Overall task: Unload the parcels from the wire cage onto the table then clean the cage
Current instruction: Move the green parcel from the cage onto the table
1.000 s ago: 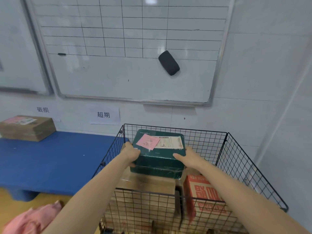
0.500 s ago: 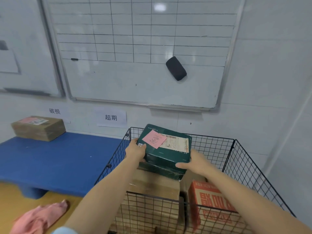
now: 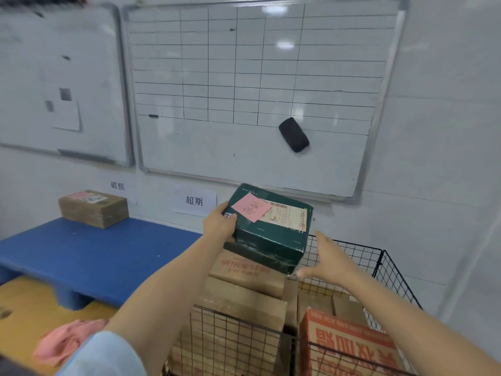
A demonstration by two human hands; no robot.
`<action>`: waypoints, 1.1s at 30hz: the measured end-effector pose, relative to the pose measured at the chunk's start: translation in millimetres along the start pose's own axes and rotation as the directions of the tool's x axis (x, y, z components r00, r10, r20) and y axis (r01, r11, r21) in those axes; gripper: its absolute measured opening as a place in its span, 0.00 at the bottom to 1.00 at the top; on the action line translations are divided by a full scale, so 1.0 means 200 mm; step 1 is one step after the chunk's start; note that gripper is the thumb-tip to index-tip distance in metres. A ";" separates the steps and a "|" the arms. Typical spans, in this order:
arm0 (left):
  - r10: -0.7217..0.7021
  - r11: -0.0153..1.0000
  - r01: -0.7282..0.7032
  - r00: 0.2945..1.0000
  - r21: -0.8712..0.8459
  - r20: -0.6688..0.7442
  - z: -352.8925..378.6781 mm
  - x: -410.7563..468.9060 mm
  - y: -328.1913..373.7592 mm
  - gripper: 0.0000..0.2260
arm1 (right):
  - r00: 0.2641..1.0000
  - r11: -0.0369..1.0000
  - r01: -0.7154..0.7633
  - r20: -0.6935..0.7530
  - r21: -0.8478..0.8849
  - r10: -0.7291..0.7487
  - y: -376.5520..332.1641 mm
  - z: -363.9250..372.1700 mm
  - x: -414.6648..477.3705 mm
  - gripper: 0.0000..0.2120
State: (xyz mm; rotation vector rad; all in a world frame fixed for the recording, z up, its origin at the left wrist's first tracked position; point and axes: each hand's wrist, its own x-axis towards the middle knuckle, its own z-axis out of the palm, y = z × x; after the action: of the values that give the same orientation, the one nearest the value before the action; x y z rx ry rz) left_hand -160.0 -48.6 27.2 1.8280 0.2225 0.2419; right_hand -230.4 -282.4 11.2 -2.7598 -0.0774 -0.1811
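Okay, wire cage [image 3: 357, 256] near me holds brown parcels [image 3: 244, 302]. My left hand [image 3: 219, 223] grips green parcel [image 3: 268, 240], raised over cage; my right hand [image 3: 325, 256] flat open beside it, contact unclear. One-handed hold, tilted: may slip before blue table [image 3: 95, 256].

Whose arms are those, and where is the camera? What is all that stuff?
The camera sits on a person's head, so you see their own two arms reaching forward. The left hand grips a green box with a pink note, held up over a wire cage with other parcels inside. The right hand is open beside the box. On the blue table lies one brown parcel. A pink cloth lies lower down, and a whiteboard hangs on the wall.
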 end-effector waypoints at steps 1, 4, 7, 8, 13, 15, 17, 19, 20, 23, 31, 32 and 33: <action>0.007 1.000 -0.007 1.000 -0.017 -0.007 -0.01 0.00 0.02 0.21 | 1.000 1.000 0.005 0.000 -0.008 -0.005 -0.01 -0.01 0.00 0.54; 0.067 0.997 -0.068 0.997 -0.035 -0.041 -0.08 0.02 0.07 0.21 | 0.999 0.999 0.029 -0.018 -0.028 -0.029 -0.07 -0.02 0.02 0.54; 0.077 0.995 -0.082 0.993 -0.063 -0.084 -0.17 0.05 0.11 0.21 | 0.998 0.997 0.054 -0.032 -0.046 -0.056 -0.17 -0.02 0.06 0.54; 0.064 0.994 -0.072 0.993 -0.081 -0.094 -0.20 0.06 0.11 0.21 | 0.997 0.997 0.064 -0.038 -0.045 -0.066 -0.21 -0.02 0.08 0.53; 0.061 0.986 -0.082 0.988 -0.144 -0.143 -0.37 0.17 0.05 0.22 | 0.991 0.993 0.116 -0.065 0.023 -0.115 -0.42 0.05 0.21 0.45; 0.074 0.982 -0.102 0.983 -0.161 -0.171 -0.45 0.25 0.00 0.22 | 0.989 0.988 0.128 -0.080 0.085 -0.121 -0.52 0.08 0.27 0.42; 0.073 0.980 -0.105 0.980 -0.168 -0.186 -0.55 0.35 -0.05 0.22 | 0.990 0.984 0.122 -0.093 0.131 -0.111 -0.63 0.13 0.33 0.40; 0.074 0.981 -0.105 0.980 -0.162 -0.186 -0.65 0.46 -0.10 0.22 | 0.990 0.983 0.112 -0.099 0.144 -0.098 -0.73 0.20 0.42 0.42; 0.073 0.982 -0.103 0.980 -0.158 -0.183 -0.71 0.53 -0.12 0.22 | 0.990 0.984 0.104 -0.107 0.148 -0.089 -0.79 0.23 0.46 0.44; 0.062 0.984 -0.089 0.984 -0.157 -0.167 -0.87 0.73 -0.20 0.21 | 0.992 0.983 0.075 -0.117 0.167 -0.056 -0.98 0.37 0.60 0.45; 0.030 0.996 -0.033 0.999 -0.086 -0.028 -1.17 1.21 -0.48 0.20 | 0.992 0.988 0.071 -0.114 0.140 -0.055 -1.38 0.81 1.00 0.51; 0.019 0.997 -0.020 1.000 -0.072 -0.011 -1.18 1.25 -0.51 0.20 | 0.993 0.991 0.063 -0.104 0.116 -0.051 -1.42 0.83 1.01 0.51; 0.004 0.998 -0.003 1.000 -0.058 0.008 -1.19 1.29 -0.55 0.20 | 0.995 0.996 0.051 -0.094 0.079 -0.043 -1.46 0.84 1.02 0.49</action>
State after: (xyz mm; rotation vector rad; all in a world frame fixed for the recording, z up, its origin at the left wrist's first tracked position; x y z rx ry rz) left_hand 17.7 272.2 -3.7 1.7713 0.2044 0.2405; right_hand -32.3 57.0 -9.7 -2.6659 -0.1226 -0.3102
